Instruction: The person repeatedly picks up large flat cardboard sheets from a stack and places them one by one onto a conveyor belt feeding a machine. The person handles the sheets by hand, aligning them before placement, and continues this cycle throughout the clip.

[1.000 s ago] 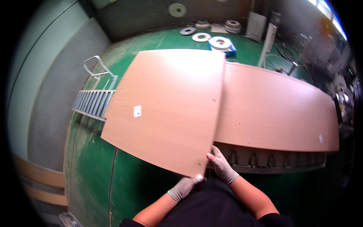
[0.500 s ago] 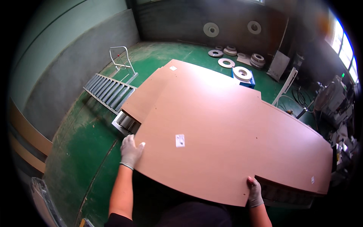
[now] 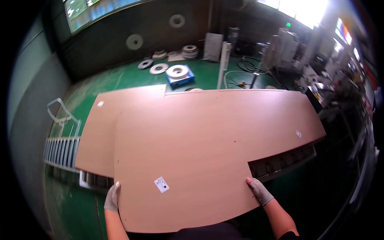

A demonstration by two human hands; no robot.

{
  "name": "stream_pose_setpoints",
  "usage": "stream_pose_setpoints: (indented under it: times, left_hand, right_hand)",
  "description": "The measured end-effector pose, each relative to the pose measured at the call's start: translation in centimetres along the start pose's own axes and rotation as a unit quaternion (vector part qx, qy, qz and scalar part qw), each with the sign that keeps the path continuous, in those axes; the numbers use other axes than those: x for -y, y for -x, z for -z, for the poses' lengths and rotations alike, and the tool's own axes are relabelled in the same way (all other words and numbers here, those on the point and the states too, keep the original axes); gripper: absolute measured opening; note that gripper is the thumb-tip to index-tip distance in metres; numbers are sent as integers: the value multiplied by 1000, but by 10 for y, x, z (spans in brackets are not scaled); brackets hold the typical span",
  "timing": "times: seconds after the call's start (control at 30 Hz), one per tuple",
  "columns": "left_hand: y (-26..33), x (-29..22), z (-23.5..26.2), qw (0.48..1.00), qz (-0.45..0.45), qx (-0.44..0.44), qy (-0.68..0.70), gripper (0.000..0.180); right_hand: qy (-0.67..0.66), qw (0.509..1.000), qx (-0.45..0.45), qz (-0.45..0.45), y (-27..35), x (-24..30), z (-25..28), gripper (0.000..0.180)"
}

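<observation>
Green floor point(image 3: 72, 196) below, wide-set hands point(image 3: 111, 199) point(image 3: 262, 193) clasp the panel point(image 3: 180, 148).

Upper left: window point(image 3: 96, 7), two rings point(image 3: 129, 41) on wall point(image 3: 100, 54) | upper middle: white roll point(image 3: 177, 76) on blue box point(image 3: 182, 81), white post point(image 3: 222, 66) | left: metal ladder point(image 3: 62, 150) | upper right: bright window point(image 3: 308, 12)

Workshop, industrial, looks like panel work. Evidence: green painted floor point(image 3: 206, 74), dark rear wall point(image 3: 100, 48) with a big window point(image 3: 302, 10). Large wood-look boards point(image 3: 176, 144) with white labels point(image 3: 161, 185) lie over a low frame point(image 3: 286, 161). Pale rings point(image 3: 159, 69) sit on the floor, one on a blue box point(image 3: 182, 81), two more hang on the wall. Slatted metal rack point(image 3: 62, 150) at left. Black cables point(image 3: 250, 66) and cluttered equipment point(image 3: 286, 50) at right, too blurred to identify. Both hands point(image 3: 262, 193) gloved.
</observation>
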State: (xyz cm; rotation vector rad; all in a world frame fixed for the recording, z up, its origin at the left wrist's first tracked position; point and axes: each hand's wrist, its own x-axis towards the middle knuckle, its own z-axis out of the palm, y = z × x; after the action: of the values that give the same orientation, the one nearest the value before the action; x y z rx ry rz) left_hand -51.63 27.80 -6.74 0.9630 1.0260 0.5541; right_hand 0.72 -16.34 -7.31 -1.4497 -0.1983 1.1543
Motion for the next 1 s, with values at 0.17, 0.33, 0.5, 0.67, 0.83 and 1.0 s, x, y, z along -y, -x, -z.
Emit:
stream_pose_setpoints:
  times: [0.17, 0.33, 0.5, 0.67, 0.83, 1.0]
  left_hand:
    - [30, -39, -65, 986, -59, 67, -144, 67]
    - [32, -48, -82, 979, -66, 106, -163, 70]
    - [45, -35, -106, 987, -29, 138, -83, 70]
    - [76, -53, -142, 992, -8, 57, -111, 66]
    - [74, -68, -158, 982, 3, 11, -186, 59]
    - [87, -69, -199, 997, 73, -7, -33, 59]
  right_hand:
    - [-11, 997, -72, 0, 6, -57, 36, 47]
    - [-18, 998, -54, 8, 33, -62, 47, 46]
    - [56, 990, -131, -6, 73, -83, 85, 54]
    - [46, 988, -144, -19, 116, -66, 93, 61]
    - [-6, 991, -134, 26, 144, -69, 105, 66]
    - [-27, 988, -144, 39, 202, -59, 134, 62]
